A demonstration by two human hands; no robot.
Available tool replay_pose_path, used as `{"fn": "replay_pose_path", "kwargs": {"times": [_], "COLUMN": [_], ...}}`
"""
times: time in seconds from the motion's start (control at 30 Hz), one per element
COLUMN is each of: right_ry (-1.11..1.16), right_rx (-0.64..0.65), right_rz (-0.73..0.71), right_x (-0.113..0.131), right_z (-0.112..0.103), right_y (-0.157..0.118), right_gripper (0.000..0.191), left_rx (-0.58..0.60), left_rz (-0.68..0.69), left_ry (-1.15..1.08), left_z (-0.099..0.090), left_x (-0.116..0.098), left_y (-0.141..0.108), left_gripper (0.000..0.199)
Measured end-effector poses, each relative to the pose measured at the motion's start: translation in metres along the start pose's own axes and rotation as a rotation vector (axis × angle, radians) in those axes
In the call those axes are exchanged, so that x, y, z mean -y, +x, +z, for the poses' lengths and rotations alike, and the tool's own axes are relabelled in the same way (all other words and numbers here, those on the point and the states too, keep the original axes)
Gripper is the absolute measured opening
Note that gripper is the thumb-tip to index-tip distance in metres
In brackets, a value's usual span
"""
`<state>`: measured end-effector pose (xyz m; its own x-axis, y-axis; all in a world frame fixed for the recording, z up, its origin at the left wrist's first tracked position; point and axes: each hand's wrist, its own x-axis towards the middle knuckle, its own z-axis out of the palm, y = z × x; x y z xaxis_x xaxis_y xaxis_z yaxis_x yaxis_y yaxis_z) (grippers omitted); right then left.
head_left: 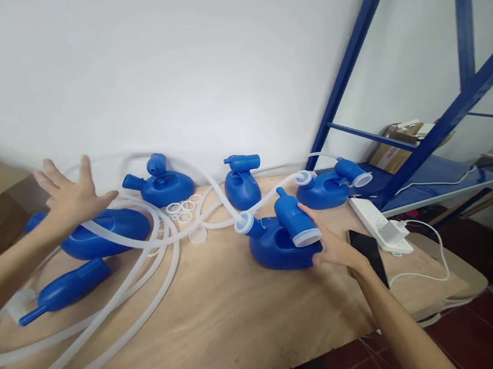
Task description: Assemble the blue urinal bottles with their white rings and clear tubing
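My left hand (70,192) is raised with its fingers spread, holding nothing, over a squat blue plastic bottle (129,227) at the left. At the front right, my right hand (329,240) grips the right end of another squat blue bottle (267,253). On top of that bottle rests a blue cup-shaped piece (293,214) with a translucent white rim, close against my fingers. A white ring cap (244,222) sits on the bottle's neck, with a clear hose (218,191) at it. Part of my right fingers is hidden behind the cup piece.
Coiled clear hoses (168,279) cover the table's left side, near a loose blue nozzle piece (67,287). More blue bottles (242,191) stand along the wall. White rings (184,206) lie mid-table. A phone (368,250), power strip (376,225) and blue shelf frame (353,31) are at right.
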<state>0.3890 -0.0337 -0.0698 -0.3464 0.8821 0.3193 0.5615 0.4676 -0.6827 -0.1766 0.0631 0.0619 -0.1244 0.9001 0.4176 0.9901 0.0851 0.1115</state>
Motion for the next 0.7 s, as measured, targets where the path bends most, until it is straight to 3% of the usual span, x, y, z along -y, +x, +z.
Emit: {"fn": "replay_pose_path", "kwargs": {"times": [0.1, 0.23, 0.3, 0.4, 0.47, 0.57, 0.7], "right_ry": [0.072, 0.118, 0.154, 0.197, 0.217, 0.277, 0.347], "right_rx": [-0.130, -0.217, -0.257, -0.297, -0.318, -0.323, -0.281], "right_rz": [0.044, 0.075, 0.085, 0.112, 0.158, 0.230, 0.241], "right_x": [0.005, 0.014, 0.016, 0.014, 0.010, 0.005, -0.005], "right_z": [0.009, 0.022, 0.024, 0.025, 0.026, 0.028, 0.031], "right_y": [0.003, 0.009, 0.011, 0.014, 0.015, 0.017, 0.016], "right_gripper": [0.128, 0.125, 0.124, 0.120, 0.117, 0.110, 0.104], "left_rx": [-0.037, 0.202, 0.367, 0.448, 0.464, 0.461, 0.412], "left_rz": [0.044, 0.308, 0.286, 0.216, 0.170, 0.154, 0.206], "left_ry": [0.022, 0.060, 0.010, -0.006, -0.001, 0.001, 0.022], "left_z": [0.005, 0.036, 0.061, 0.099, 0.119, 0.137, 0.139], "left_x": [-0.034, -0.099, -0.132, -0.171, -0.185, -0.188, -0.177], "left_y": [-0.021, -0.029, -0.027, -0.018, -0.012, -0.010, -0.012], "left_gripper": [0.070, 0.046, 0.047, 0.050, 0.043, 0.036, 0.033]}}
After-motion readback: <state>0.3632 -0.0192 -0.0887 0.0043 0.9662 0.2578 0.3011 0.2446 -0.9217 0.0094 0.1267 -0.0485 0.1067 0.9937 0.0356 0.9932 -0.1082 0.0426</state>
